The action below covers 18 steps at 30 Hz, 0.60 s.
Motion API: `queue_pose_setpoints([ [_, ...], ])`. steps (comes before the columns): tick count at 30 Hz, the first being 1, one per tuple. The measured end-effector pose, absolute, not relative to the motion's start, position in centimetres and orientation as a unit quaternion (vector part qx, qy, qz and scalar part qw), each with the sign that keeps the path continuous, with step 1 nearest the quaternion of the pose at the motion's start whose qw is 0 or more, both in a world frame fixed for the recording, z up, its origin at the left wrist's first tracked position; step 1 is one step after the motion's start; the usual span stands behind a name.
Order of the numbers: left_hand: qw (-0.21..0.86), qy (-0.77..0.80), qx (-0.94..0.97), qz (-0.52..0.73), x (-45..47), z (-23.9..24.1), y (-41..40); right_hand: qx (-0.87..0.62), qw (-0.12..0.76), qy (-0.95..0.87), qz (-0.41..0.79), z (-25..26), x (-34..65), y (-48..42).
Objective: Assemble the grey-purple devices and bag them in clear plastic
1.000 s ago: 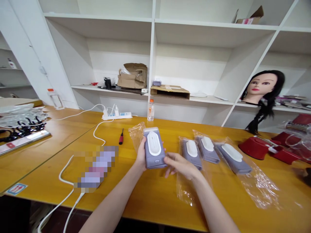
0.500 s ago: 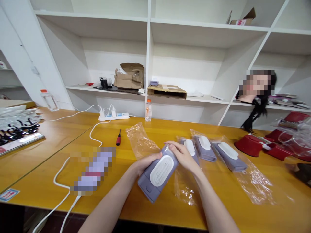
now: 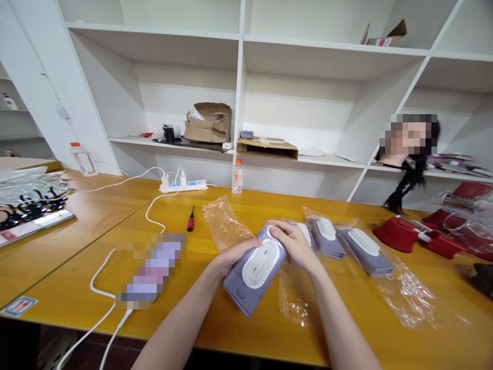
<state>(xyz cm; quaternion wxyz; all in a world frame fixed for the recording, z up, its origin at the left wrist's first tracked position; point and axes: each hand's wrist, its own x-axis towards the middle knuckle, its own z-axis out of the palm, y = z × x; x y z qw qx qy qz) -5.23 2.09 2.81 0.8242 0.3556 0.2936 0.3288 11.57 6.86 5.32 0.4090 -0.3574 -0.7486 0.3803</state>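
Note:
Tilted above the table's front part is a purple-grey plastic box [image 3: 239, 288] with a white oval textured panel and a small oval button-like mark near its lower end. My left hand [image 3: 239, 255] grips its left side, thumb on the top face. My right hand [image 3: 293, 240] is wrapped round the far upper corner, thumb pressed near the top edge. The fingers beneath it are hidden. Just right of my right hand lie similar purple-grey boxes: one partly covered by my hand, a middle one [image 3: 327, 241] and a right one [image 3: 367, 253], with clear plastic bags about them.
A crumpled clear bag [image 3: 225, 221] and a red-handled screwdriver [image 3: 191, 220] lie beyond my left hand. A blurred-out device [image 3: 156, 272] with white cables is at left. Behind stand a power strip [image 3: 185, 185] and a bottle [image 3: 238, 177]. Red plastic parts [image 3: 396, 234] sit at right.
The box has shifted slightly right and up in view, still in both hands. The surroundings have shifted slightly right too, so the camera has turned a little left.

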Motion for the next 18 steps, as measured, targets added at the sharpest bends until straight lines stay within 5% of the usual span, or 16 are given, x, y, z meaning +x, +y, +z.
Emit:
queue_pose_setpoints([
  [12,0.851,0.265,0.332,0.309,-5.9,3.0,2.5,-0.348,0.380,-0.781,0.354,6.3,10.7,6.9],
  [18,0.857,0.245,0.340,0.299,-7.5,1.8,2.7,-0.403,0.557,-0.667,0.285,7.0,12.6,8.9],
])
